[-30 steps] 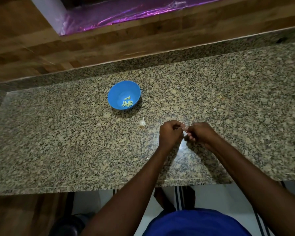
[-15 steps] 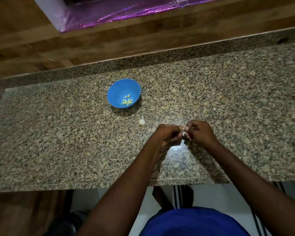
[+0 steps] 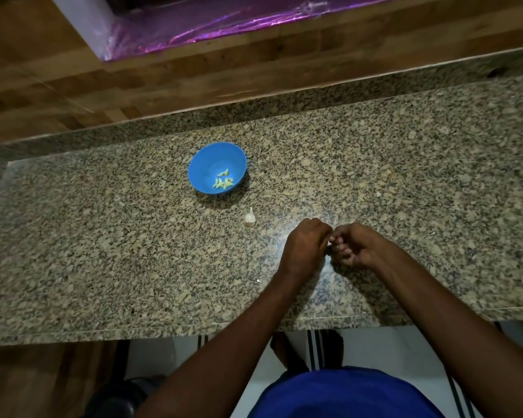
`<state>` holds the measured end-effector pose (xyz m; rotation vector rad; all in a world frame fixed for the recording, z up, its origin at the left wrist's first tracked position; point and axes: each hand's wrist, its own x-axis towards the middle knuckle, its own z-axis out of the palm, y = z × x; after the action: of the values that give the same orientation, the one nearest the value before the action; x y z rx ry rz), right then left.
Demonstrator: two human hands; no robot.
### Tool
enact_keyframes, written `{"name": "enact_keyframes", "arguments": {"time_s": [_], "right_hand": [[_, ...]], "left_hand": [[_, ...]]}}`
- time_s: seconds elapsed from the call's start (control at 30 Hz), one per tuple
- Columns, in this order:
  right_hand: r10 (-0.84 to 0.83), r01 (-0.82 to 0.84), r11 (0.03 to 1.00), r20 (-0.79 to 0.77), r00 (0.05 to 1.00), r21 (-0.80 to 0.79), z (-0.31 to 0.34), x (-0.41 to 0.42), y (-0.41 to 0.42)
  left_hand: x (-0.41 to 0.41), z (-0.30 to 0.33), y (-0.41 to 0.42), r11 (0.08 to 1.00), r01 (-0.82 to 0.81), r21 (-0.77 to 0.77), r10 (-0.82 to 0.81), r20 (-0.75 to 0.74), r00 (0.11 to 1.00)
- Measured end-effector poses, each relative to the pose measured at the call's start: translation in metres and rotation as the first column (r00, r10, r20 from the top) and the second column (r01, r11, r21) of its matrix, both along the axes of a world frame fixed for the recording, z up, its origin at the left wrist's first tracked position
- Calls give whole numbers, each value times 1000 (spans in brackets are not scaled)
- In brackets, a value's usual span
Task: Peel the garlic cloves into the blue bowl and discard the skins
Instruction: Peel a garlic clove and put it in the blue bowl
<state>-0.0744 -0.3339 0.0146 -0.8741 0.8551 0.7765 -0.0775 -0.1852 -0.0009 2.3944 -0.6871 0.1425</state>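
Both hands meet at centre-right of the frame, low over the counter. Your left hand is curled knuckles-up; your right hand is curled with fingertips turned toward the left. The fingertips of the two hands touch. Judgement: you are pinching a clove between them and working its skin, but the clove itself is hidden inside the fingers, so I cannot tell its long axis or which hand carries it.

Bowl lies up and to the left of the hands, well apart, with several peeled cloves in its lower right. Left hand is the nearer one to it, so the drop likely goes up-left across open counter.

One unpeeled piece of garlic sits between bowl and left hand, tip pointing up-frame, just upper left of the left knuckles, not touched.
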Motion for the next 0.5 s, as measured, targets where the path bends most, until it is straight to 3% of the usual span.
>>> {"name": "enact_keyframes", "arguments": {"time_s": [0.07, 0.13, 0.2, 0.37, 0.5], "right_hand": [[24, -23, 999, 27, 999, -33, 0, -1, 0], [9, 0, 995, 90, 996, -102, 1, -3, 1], [37, 8, 979, 218, 975, -202, -2, -4, 2], [93, 73, 923, 402, 911, -378, -11, -5, -3], [98, 80, 915, 413, 906, -394, -8, -5, -3]], "left_hand": [[1, 3, 1, 979, -125, -164, 91, -198, 976], [8, 7, 4, 873, -348, -341, 104, -568, 816], [14, 11, 7, 807, -452, -380, 12, -755, 656], [17, 16, 10, 727, -527, -440, -135, -844, 518], [16, 16, 7, 718, -543, -436, -135, -852, 506]]}}
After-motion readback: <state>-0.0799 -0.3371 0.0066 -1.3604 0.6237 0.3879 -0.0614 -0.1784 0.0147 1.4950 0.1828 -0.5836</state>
